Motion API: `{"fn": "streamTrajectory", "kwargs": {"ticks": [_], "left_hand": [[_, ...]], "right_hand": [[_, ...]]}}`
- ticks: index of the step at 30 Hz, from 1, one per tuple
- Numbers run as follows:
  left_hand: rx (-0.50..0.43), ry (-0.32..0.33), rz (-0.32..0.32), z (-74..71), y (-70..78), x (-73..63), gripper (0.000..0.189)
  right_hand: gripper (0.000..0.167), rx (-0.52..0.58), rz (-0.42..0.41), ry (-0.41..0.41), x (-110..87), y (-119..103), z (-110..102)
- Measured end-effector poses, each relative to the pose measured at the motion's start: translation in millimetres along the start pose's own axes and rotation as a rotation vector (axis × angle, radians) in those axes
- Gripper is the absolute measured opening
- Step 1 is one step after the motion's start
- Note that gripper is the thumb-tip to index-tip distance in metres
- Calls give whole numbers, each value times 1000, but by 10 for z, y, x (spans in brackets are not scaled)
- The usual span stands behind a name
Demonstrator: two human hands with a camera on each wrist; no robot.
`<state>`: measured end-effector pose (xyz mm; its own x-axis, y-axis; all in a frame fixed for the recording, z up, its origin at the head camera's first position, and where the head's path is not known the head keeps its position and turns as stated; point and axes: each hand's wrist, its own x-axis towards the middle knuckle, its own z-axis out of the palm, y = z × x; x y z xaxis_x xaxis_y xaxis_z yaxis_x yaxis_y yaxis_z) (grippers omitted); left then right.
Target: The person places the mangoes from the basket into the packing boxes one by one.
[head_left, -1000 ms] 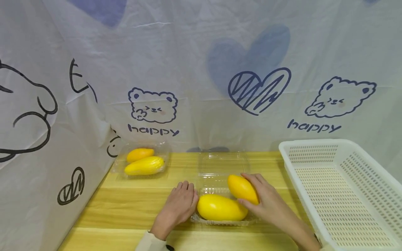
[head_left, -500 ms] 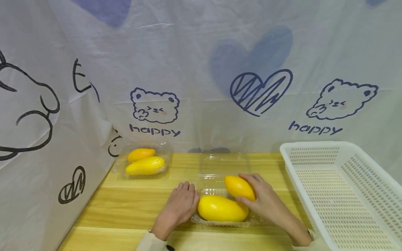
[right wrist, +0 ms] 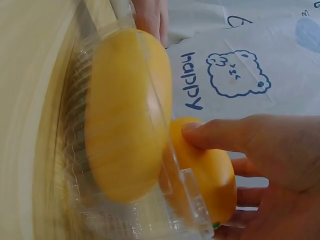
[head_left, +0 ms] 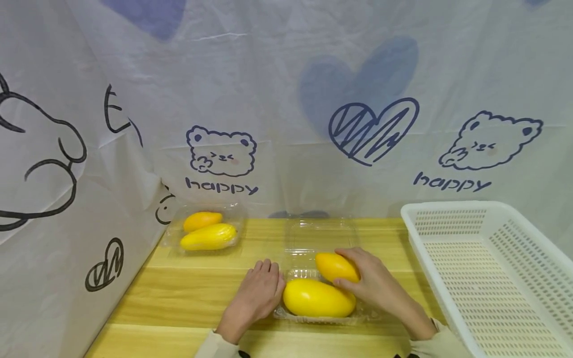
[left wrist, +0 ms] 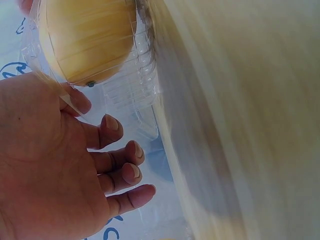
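A clear plastic clamshell box [head_left: 299, 317] stands at the front with its lid [head_left: 321, 233] laid back. A large yellow oval fruit [head_left: 319, 298] lies along its front side. My right hand [head_left: 378, 281] holds a smaller orange-yellow mango [head_left: 336, 267], thumb on one side and fingers on the other, just behind the large fruit. In the right wrist view the mango [right wrist: 212, 175] sits at the box's rim; how far it is inside I cannot tell. At the box's left end is my left hand [head_left: 259, 291], its thumb touching the plastic wall and its fingers loosely bent.
Another clear box [head_left: 172, 241] at the back left holds an orange-yellow mango [head_left: 202, 221] and a longer yellow fruit [head_left: 208, 237]. To the right, a white perforated basket [head_left: 427, 268] reaches toward the front. Printed cloth [head_left: 286, 164] hangs behind the wooden table [head_left: 188, 298].
My right hand has moved slightly left with the mango, which now lies flatter and farther over the box behind the large fruit. My left hand has stayed at the box's left end.
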<state>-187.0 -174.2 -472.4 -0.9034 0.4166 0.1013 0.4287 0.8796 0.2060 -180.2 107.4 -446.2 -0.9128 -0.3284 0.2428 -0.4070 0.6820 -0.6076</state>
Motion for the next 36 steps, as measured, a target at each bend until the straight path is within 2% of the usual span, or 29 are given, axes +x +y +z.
{"fn": "streamTrajectory", "kwargs": {"ticks": [8, 18, 29, 36], "left_hand": [[4, 20, 8, 7, -1, -18, 27], [-3, -7, 7, -3, 9, -17, 27], [-1, 49, 40, 24, -22, -38, 28], [-14, 27, 35, 14, -22, -18, 27]], "right_hand": [[57, -45, 1, -54, 45, 29, 46], [53, -62, -10, -69, 54, 68, 122], [51, -71, 4, -111, 52, 31, 135], [48, -86, -14, -117, 48, 13, 118]]}}
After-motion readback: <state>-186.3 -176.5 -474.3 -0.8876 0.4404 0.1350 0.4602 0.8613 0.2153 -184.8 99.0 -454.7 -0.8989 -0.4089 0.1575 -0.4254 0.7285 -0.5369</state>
